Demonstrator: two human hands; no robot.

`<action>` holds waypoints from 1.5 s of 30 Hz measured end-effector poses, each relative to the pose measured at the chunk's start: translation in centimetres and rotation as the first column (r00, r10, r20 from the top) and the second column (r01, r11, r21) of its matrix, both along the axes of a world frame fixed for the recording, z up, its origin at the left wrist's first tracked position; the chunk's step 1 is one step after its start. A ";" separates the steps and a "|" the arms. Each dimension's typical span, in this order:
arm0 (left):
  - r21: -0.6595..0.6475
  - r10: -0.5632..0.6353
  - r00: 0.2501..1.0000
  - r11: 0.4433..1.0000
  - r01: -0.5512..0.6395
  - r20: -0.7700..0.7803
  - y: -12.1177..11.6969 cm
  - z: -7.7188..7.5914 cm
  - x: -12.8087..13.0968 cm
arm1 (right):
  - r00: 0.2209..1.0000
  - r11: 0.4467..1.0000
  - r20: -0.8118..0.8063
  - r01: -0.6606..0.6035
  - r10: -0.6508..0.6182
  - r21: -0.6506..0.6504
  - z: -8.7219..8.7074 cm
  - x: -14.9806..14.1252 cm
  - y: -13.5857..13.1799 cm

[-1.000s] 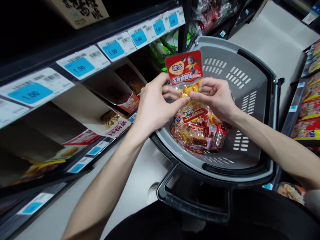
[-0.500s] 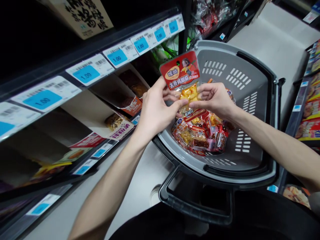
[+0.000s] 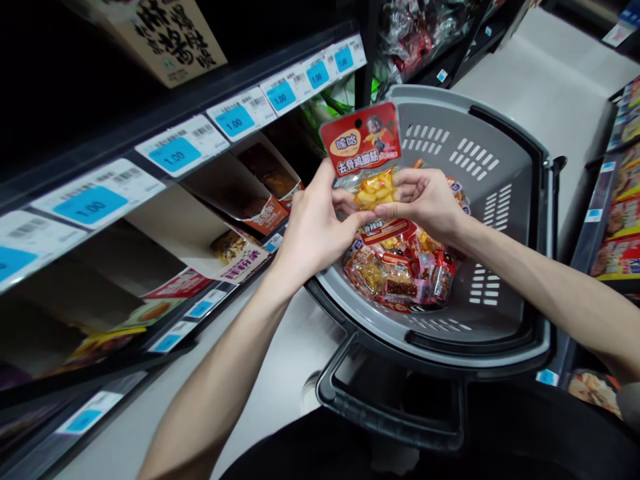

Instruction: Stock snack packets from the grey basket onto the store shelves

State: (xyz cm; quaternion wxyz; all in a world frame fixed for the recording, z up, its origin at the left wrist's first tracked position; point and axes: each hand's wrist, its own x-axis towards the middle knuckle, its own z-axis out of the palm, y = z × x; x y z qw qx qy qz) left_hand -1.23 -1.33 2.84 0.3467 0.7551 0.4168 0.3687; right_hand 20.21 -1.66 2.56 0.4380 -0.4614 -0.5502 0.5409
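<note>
A snack packet (image 3: 361, 141) with a red top and a clear lower part showing yellow pieces is held between both hands. My left hand (image 3: 320, 217) grips its left edge, thumb across the front. On the right edge, my right hand (image 3: 425, 200) pinches it between thumb and fingers. The packet is upright, front toward me, over the near left part of a grey shopping basket (image 3: 505, 227). Inside the basket lies a pile of small snack packets (image 3: 400, 273), partly hidden by my hands and the held packet.
A black basket handle (image 3: 395, 420) points toward me. On the left stands a shelf with price tags (image 3: 175, 153), open cartons (image 3: 245, 263) and a brown box (image 3: 175, 43). Packaged goods (image 3: 623, 233) line the right side. Grey floor (image 3: 545, 67) runs ahead.
Both hands keep hold of the packet, which has tilted slightly so its yellow pieces show more clearly. The view has shifted a little; the basket pile looks the same.
</note>
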 end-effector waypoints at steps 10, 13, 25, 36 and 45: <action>-0.002 -0.030 0.999 1.000 0.030 -0.043 -0.1 -0.2 -0.1 | 1.000 1.000 0.014 -0.011 0.012 -0.014 0.1 0.1 0.1; 0.029 -0.022 0.999 0.999 0.024 -0.043 -0.1 -0.4 -0.1 | 0.999 1.000 0.037 -0.020 0.021 -0.017 0.1 0.2 0.1; -0.111 0.023 0.962 0.994 0.008 0.273 0.2 -0.9 0.4 | 0.999 0.998 -0.004 -0.044 0.044 0.043 0.1 0.4 0.4; -0.118 -0.014 0.948 0.992 0.054 0.319 -0.1 -0.6 0.4 | 0.998 0.996 -0.035 -0.040 0.043 0.075 0.2 0.2 0.2; -0.150 0.006 0.962 0.988 0.036 0.274 -0.4 -0.1 0.3 | 1.000 0.999 -0.002 0.012 -0.012 0.032 0.1 0.7 0.4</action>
